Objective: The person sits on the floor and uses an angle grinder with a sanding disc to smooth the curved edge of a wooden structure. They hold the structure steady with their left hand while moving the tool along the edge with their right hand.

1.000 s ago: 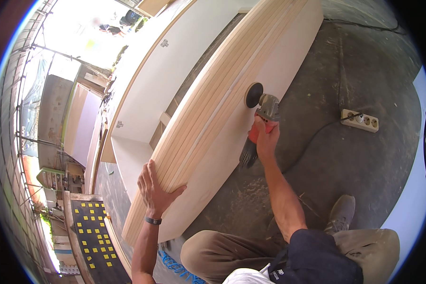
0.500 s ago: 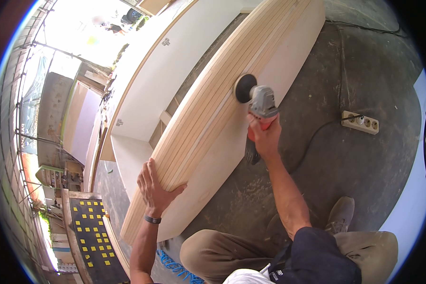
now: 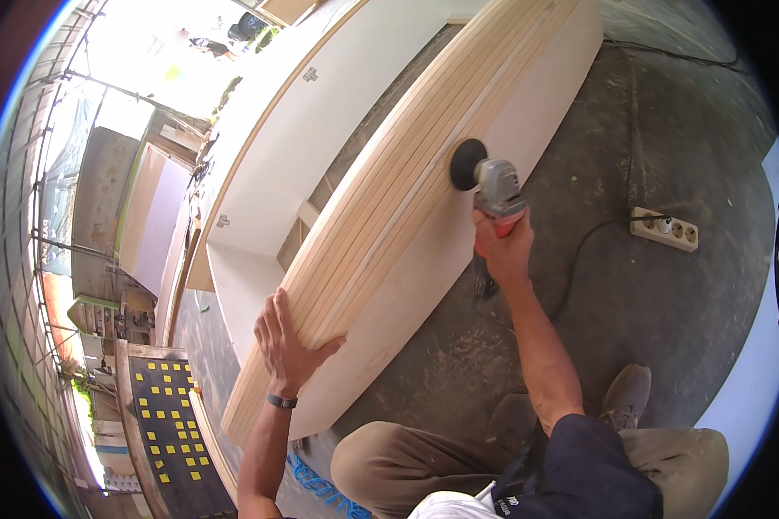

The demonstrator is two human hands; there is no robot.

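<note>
A long curved wooden panel (image 3: 381, 203), faced with narrow pale strips, runs diagonally from lower left to upper right. My left hand (image 3: 289, 346) lies on its near end, fingers stretched over the strips and thumb spread apart. In my right hand (image 3: 504, 251) is a grey and red angle grinder (image 3: 500, 186), my fingers wrapped round its body. Its round black sanding pad (image 3: 468, 164) is tilted against the panel's strip-covered face, near a lighter line. The contact edge of the pad is partly hidden by the pad itself.
A cream power strip (image 3: 664, 229) with a plug in it lies on the dark floor at right; a black cord (image 3: 571, 277) runs near the grinder. White cabinet-like panels (image 3: 299, 130) stand beyond. A blue coiled hose (image 3: 325, 489) lies near my knee.
My right hand has moved the grinder slightly right and down along the panel's face. My left hand stays at the near end.
</note>
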